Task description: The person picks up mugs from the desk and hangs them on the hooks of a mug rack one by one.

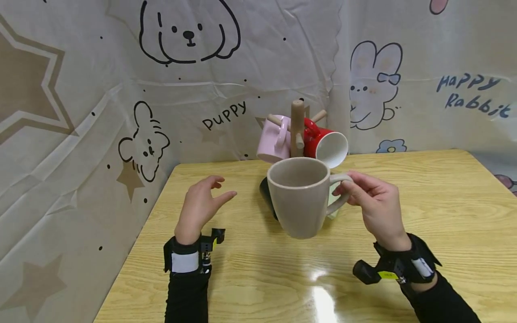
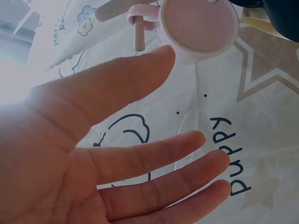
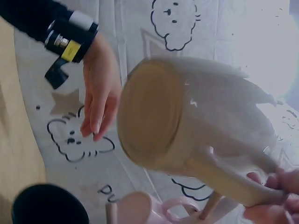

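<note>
My right hand (image 1: 377, 204) pinches the handle of a large beige mug (image 1: 300, 202), held upright above the table in the head view. The right wrist view shows the mug's round base and its handle, with my fingertips (image 3: 275, 186) on it. Left of the mug, my left hand (image 1: 202, 202) is raised with thumb and fingers spread apart, holding nothing. Behind the beige mug stands a wooden mug tree (image 1: 297, 121). A pink mug (image 1: 271, 143) hangs on its left side and a red mug (image 1: 329, 146) with a white inside hangs on its right.
Partly behind the beige mug is a dark mug (image 1: 266, 193), and a pale green item (image 1: 333, 197) shows beside its handle. The wooden table (image 1: 250, 278) ends at a wall hung with a printed cloth (image 1: 226, 89).
</note>
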Action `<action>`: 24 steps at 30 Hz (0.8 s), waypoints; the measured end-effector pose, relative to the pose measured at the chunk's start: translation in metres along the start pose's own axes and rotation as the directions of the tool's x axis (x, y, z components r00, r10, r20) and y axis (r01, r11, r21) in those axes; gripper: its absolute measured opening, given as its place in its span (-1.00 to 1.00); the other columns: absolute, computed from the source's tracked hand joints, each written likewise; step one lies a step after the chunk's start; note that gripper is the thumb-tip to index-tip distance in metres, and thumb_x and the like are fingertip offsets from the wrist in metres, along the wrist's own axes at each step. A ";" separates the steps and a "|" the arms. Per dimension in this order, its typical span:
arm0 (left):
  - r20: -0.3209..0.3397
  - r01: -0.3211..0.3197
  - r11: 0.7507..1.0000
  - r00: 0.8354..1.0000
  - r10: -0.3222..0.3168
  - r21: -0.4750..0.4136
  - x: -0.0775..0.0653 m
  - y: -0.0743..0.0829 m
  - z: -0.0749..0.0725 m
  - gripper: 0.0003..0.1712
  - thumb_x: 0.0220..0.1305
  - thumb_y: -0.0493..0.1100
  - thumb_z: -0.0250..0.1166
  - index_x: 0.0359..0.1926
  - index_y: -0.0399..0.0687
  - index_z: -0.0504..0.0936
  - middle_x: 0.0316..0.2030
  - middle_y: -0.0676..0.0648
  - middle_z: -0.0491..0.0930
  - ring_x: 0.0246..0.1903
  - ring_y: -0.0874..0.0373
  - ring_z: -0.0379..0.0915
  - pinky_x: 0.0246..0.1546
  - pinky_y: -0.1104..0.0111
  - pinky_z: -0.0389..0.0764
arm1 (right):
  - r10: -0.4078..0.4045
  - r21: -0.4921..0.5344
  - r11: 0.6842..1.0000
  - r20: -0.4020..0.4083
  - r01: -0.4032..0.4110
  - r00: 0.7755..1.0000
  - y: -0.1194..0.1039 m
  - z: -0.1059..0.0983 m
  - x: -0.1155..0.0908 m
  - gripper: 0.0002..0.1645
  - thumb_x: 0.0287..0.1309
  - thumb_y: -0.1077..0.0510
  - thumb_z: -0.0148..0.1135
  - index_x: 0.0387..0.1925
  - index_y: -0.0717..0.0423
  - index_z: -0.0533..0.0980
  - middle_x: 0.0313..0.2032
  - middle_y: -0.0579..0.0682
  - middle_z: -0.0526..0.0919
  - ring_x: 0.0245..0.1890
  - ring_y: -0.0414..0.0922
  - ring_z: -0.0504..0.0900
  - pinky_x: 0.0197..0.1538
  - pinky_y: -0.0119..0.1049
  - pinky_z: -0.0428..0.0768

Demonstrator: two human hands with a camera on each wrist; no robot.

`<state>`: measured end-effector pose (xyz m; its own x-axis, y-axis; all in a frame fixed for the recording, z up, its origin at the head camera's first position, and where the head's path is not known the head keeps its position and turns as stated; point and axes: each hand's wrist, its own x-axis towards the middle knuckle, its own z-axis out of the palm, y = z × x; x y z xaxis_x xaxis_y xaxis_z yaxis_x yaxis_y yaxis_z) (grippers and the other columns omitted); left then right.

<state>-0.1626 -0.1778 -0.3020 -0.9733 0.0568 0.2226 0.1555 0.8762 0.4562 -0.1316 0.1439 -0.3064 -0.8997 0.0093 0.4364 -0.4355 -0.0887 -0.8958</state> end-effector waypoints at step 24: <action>0.358 0.226 0.358 0.861 0.362 -0.906 -0.017 0.047 0.016 0.34 -0.13 0.66 -0.09 0.42 -0.14 -0.26 0.32 -0.31 0.08 0.18 -0.19 0.28 0.08 0.08 0.45 | 0.310 0.071 0.938 0.269 -0.339 0.912 0.007 0.001 0.002 -0.83 0.22 0.17 0.11 -0.27 0.05 0.62 -0.48 -0.09 0.61 -0.46 -0.27 0.60 -0.28 -0.33 0.65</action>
<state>-0.1416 -0.1298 -0.2982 -0.8420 0.5374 0.0480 -0.0114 -0.1066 0.9942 -0.1362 0.1426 -0.3113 -0.9472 -0.2868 0.1432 -0.1011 -0.1566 -0.9825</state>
